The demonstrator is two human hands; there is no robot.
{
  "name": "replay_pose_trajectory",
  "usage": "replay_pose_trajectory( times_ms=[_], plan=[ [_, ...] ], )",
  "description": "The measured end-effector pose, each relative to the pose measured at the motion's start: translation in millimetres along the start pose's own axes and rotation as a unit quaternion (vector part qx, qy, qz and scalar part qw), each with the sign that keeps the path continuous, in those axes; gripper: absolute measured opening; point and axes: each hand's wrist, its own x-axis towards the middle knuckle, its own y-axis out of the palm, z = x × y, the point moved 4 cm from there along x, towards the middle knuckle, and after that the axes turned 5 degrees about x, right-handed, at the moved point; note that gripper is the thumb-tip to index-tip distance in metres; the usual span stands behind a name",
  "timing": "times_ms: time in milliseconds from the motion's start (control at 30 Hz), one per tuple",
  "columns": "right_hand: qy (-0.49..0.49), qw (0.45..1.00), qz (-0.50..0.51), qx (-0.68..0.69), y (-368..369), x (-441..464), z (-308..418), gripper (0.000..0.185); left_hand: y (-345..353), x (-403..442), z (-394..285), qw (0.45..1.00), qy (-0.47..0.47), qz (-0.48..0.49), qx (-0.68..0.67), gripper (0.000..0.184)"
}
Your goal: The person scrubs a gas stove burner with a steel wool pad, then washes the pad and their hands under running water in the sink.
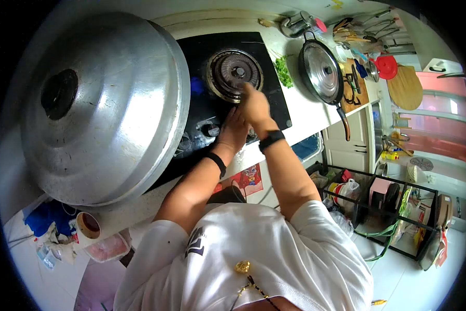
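Observation:
Both of my hands are close together over the black glass stove top [274,96], just below the round burner [235,74]. My right hand [254,106] is closed, with its fingertips at the burner's lower edge; what it grips, if anything, is hidden. My left hand [234,129] reaches under and beside it, near the front of the stove, its fingers partly hidden behind the right hand. A round control knob [210,130] sits left of my left hand. Wet or whitish smears show on the glass around the knob.
A huge metal lid [113,114] covers the stove's left side. Right of the stove are green leaves [283,71] and a lidded pan [322,72] whose handle juts past the counter edge. Farther right stand a kettle [297,24], a cutting board [365,93] and a black rack [383,207].

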Motion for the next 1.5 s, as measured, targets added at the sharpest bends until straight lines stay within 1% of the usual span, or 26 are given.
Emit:
replay_pose_trajectory(
  times_ms=[33,100,133,233,300,400,433,500,567,633,667,700,767,800,833,900,933,967,1033,1067,1133,1167,1233,1267,1433,1500],
  plan=[
    [0.028,0.999,-0.02,-0.021,-17,-11,-16,0.025,-11,-2,1,1.0,0.001,-0.02,0.0,0.029],
    [0.053,0.994,-0.088,-0.039,-34,-21,-73,0.025,-13,-1,1,0.998,-0.016,0.04,-0.035,0.019],
    [0.088,0.99,-0.095,-0.053,-40,-24,-103,0.024,-13,-3,0,0.999,-0.009,0.003,-0.038,0.009],
    [0.144,0.981,-0.1,-0.078,-52,-26,-168,0.025,-15,-2,-1,0.999,-0.003,0.007,-0.054,0.012],
    [0.128,0.983,-0.1,-0.091,-52,-23,-194,0.021,-14,-3,-5,0.998,-0.021,0.0,-0.055,0.012],
    [-0.004,0.976,-0.125,-0.18,-59,-20,-196,0.022,-26,7,-5,0.996,-0.064,-0.025,-0.055,0.014],
    [-0.005,0.978,-0.12,-0.171,-65,-25,-180,0.022,-30,9,-12,0.996,-0.067,-0.019,-0.047,0.014],
    [-0.166,0.961,-0.204,-0.082,-78,-35,-131,0.038,-37,19,-16,0.983,-0.157,-0.042,-0.086,0.017],
    [-0.196,0.968,-0.104,0.118,-68,-39,-111,0.049,-35,38,-22,0.978,-0.186,-0.029,-0.091,0.018],
    [-0.186,0.948,0.002,0.259,-53,-40,-103,0.051,-14,43,-18,0.912,-0.342,-0.023,-0.224,0.015],
    [-0.102,0.934,0.07,0.336,-43,-39,-106,0.038,-5,48,-14,0.919,-0.317,-0.048,-0.232,0.016],
    [-0.11,0.931,0.079,0.339,-42,-33,-112,0.038,4,45,-12,0.917,-0.325,-0.054,-0.224,0.016],
    [-0.062,0.919,0.137,0.363,-42,-8,-125,0.022,16,46,-13,0.749,-0.442,-0.013,-0.493,0.022],
    [-0.049,0.919,0.127,0.369,-50,6,-128,0.009,12,47,-16,0.754,-0.436,-0.011,-0.491,0.027],
    [-0.162,0.928,0.036,0.335,-59,26,-129,0.01,10,43,-18,0.753,-0.444,-0.022,-0.485,0.027],
    [-0.182,0.938,-0.024,0.293,-75,70,-134,0.013,-2,42,-24,0.865,-0.363,-0.087,-0.335,0.028],
    [-0.156,0.949,-0.039,0.27,-81,93,-132,0.015,-9,40,-27,0.88,-0.373,-0.082,-0.281,0.03],
    [-0.154,0.956,-0.058,0.243,-86,114,-125,0.018,-16,37,-28,0.878,-0.381,-0.093,-0.276,0.03],
    [-0.123,0.967,-0.044,0.217,-87,145,-107,0.02,-25,30,-34,0.903,-0.383,-0.034,-0.191,0.03],
    [-0.134,0.966,-0.037,0.217,-74,164,-106,0.02,-24,23,-33,0.915,-0.365,-0.056,-0.163,0.028],
    [-0.226,0.96,-0.116,0.115,-49,189,-106,0.022,-18,8,-31,0.91,-0.375,-0.078,-0.161,0.026],
    [-0.232,0.96,-0.11,0.115,-40,195,-100,0.022,-20,5,-32,0.907,-0.378,-0.09,-0.161,0.025],
    [-0.156,0.986,0.051,0.004,-9,202,-93,0.028,-25,0,-34,0.9,-0.389,-0.093,-0.172,0.021],
    [-0.165,0.979,0.115,-0.041,1,203,-85,0.031,-27,0,-35,0.896,-0.397,-0.084,-0.178,0.019],
    [-0.16,0.967,0.145,-0.137,18,215,-57,0.028,-25,-4,-29,0.899,-0.396,-0.072,-0.176,0.015],
    [-0.218,0.936,0.175,-0.213,35,231,-46,0.028,-28,-4,-30,0.921,-0.356,-0.064,-0.142,0.017]
  ],
)
